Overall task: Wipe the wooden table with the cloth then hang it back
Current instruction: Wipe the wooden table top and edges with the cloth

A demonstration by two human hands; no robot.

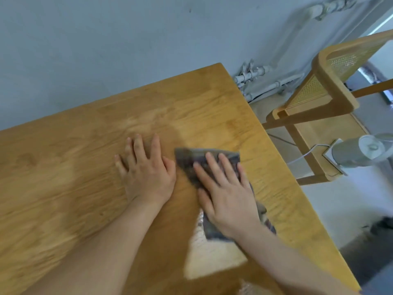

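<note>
- Wooden table is standing against a grey wall; its right edge is running down the frame.
- Cloth, grey and patterned, is lying flat on the tabletop near that right edge.
- Right hand is pressing down on the cloth, palm flat, fingers straight and spread; it is not clutching the fabric.
- Left hand is resting flat on bare wood just beside the cloth, fingers extended, grasping nothing.
- A cane-backed wooden chair is standing beyond the table's right edge; white pipes are running along the wall base.
</note>
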